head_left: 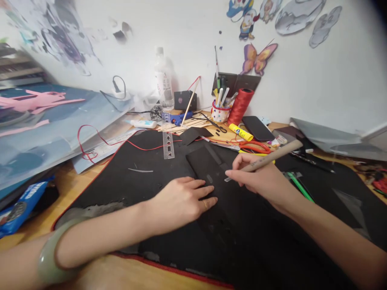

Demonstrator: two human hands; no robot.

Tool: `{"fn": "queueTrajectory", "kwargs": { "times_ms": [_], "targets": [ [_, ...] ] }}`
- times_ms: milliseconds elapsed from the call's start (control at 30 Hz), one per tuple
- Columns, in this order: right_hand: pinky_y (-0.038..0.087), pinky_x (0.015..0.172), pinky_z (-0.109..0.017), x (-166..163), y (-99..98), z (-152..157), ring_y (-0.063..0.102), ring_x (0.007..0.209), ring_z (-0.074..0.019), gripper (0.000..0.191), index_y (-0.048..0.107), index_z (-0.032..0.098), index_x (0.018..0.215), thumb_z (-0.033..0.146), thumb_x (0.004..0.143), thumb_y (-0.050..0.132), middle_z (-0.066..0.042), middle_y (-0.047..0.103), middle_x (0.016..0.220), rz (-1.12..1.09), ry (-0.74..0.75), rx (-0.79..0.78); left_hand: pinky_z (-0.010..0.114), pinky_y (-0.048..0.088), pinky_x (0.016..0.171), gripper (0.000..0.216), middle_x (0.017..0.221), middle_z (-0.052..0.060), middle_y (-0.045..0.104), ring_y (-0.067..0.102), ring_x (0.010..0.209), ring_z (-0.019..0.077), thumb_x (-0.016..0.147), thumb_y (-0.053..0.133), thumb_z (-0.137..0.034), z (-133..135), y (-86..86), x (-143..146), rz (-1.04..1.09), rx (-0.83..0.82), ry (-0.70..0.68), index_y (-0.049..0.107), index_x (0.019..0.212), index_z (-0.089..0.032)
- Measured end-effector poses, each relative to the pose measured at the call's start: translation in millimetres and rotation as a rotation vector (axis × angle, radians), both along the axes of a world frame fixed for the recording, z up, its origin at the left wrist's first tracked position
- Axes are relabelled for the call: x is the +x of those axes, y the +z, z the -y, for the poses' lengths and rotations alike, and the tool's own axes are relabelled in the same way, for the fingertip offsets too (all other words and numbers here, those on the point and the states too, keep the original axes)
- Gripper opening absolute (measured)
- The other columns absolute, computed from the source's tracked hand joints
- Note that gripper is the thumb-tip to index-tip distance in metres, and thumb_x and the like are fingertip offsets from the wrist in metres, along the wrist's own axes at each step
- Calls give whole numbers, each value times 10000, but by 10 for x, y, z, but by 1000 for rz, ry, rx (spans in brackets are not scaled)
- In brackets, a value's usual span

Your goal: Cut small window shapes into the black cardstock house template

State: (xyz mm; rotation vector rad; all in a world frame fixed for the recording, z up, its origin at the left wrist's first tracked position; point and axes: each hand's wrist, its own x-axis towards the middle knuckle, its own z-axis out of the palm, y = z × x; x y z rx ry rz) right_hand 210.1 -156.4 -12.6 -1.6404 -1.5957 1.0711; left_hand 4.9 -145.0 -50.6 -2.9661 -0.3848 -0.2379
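Observation:
My left hand (184,197) lies flat, fingers stretched, pressing down on a black foam sheet (208,167) that rests on a black mat (136,177). There is a ring on one finger and a pale green bangle (50,253) on the wrist. My right hand (256,177) is closed round a craft knife with a tan wooden handle (272,157). Its blade tip touches the black sheet just right of my left fingers.
A clear stencil ruler (168,143) and a red wire (99,141) lie at the mat's far edge. Behind it are a red thread spool (240,105), pen cup (220,112), glue stick (240,132), orange scissors (255,147), phone (257,128), bottle (164,80) and blue glue gun (178,118). Blue sheets (45,121) are piled at left.

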Motion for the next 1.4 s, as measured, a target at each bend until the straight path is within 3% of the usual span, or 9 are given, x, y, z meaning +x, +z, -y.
{"fn": "queueTrajectory", "kwargs": {
  "times_ms": [167,367,800,1400],
  "targets": [
    [232,434,-205,-42,-264,38,303,476,-62,213,357,185,573,160,662,549,74,346,503,89,63,102,318,532,601,283,1132,92,577,596,926,269,850,400,-133,261,-143,78,148,138,42,587,1061,-101],
    [252,462,-218,-9,-492,46,299,503,-70,254,294,189,573,148,727,492,66,328,542,66,154,151,309,543,571,287,1117,97,585,596,921,294,837,428,-141,246,-148,84,139,156,22,589,1068,-89],
    [269,475,-235,39,-506,62,324,517,-83,277,299,196,583,243,776,493,50,372,558,178,221,131,308,550,614,293,1126,116,576,593,936,286,840,425,-153,240,-101,71,95,159,-2,589,1075,-88],
    [274,493,-229,69,-486,-11,337,533,-82,249,277,197,592,153,731,480,49,352,577,196,384,175,293,540,602,307,1155,104,559,581,965,285,847,419,-165,252,-118,68,80,176,16,572,1106,-99]
  ]
}}
